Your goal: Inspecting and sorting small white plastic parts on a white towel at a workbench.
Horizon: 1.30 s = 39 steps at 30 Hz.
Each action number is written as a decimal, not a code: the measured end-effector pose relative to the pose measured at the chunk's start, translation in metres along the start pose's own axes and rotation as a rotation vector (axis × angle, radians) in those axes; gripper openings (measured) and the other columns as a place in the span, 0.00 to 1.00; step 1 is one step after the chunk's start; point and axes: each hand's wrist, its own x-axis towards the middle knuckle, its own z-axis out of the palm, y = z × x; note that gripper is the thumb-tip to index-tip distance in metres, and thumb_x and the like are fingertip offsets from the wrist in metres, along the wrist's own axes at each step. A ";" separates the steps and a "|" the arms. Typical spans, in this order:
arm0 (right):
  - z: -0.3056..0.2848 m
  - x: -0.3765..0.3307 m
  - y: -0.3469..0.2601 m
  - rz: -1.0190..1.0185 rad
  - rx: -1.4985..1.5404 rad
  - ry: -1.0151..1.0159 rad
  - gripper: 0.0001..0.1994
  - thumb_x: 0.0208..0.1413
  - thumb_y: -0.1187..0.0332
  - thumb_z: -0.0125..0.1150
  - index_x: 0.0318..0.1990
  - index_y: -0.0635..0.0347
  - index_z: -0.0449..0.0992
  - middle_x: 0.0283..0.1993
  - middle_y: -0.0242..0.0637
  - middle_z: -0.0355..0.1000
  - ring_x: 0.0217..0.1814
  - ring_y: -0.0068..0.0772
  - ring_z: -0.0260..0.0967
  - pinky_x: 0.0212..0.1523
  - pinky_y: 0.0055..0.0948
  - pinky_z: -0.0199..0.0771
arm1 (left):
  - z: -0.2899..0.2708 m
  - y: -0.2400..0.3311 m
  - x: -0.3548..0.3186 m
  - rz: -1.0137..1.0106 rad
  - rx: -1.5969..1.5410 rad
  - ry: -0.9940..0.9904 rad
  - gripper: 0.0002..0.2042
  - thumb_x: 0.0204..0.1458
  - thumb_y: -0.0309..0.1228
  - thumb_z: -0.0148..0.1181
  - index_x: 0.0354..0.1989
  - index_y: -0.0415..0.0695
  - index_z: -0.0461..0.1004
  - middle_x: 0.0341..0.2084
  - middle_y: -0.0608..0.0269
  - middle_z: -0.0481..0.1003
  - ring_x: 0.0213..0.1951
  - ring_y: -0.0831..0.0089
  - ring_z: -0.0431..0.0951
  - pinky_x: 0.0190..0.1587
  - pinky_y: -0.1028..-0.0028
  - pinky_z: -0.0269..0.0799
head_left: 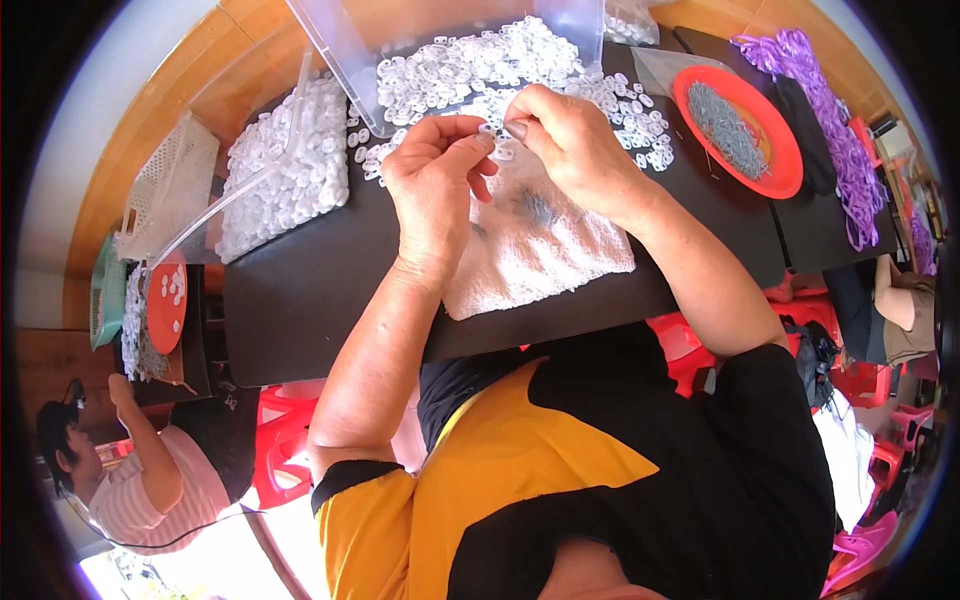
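We see no labels, signs or screens. The only packaging is clear plastic: a transparent bag (pixel 640 18) at twelve to one o'clock on the table's far edge, holding small white pieces, and a flat clear plastic sheet or bag (pixel 655 68) just beside it toward one o'clock, partly under the red plate (pixel 790 170). Neither shows any print we can make out.

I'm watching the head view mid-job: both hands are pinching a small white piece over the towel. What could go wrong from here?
1. The small white plastic ring is pinched only at the fingertips of the left hand and right hand; a slip could drop it among the loose white rings, probably hard to find again.
2. The right forearm lies near the round orange plate of grey metal bits; a sideways move might knock it.
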 end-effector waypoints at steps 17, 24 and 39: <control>0.009 -0.003 -0.001 -0.058 -0.056 0.036 0.06 0.54 0.82 0.51 0.38 0.63 0.67 0.32 0.45 0.73 0.34 0.47 0.74 0.34 0.37 0.71 | 0.001 -0.004 0.000 0.002 0.012 0.000 0.03 0.51 0.18 0.58 0.33 0.32 0.75 0.25 0.60 0.76 0.21 0.79 0.74 0.18 0.80 0.67; 0.014 -0.003 -0.004 0.005 0.003 0.047 0.06 0.54 0.83 0.50 0.39 0.65 0.68 0.32 0.44 0.73 0.36 0.44 0.75 0.36 0.35 0.72 | 0.000 -0.004 0.001 0.006 -0.007 0.037 0.06 0.49 0.20 0.58 0.34 0.30 0.75 0.23 0.56 0.76 0.20 0.75 0.73 0.20 0.78 0.67; 0.006 -0.002 0.002 -0.045 -0.065 0.013 0.06 0.52 0.80 0.54 0.38 0.62 0.71 0.35 0.44 0.75 0.36 0.48 0.75 0.36 0.39 0.73 | -0.002 -0.008 0.004 -0.033 -0.029 -0.024 0.06 0.51 0.20 0.60 0.36 0.30 0.74 0.26 0.55 0.76 0.23 0.74 0.75 0.22 0.78 0.68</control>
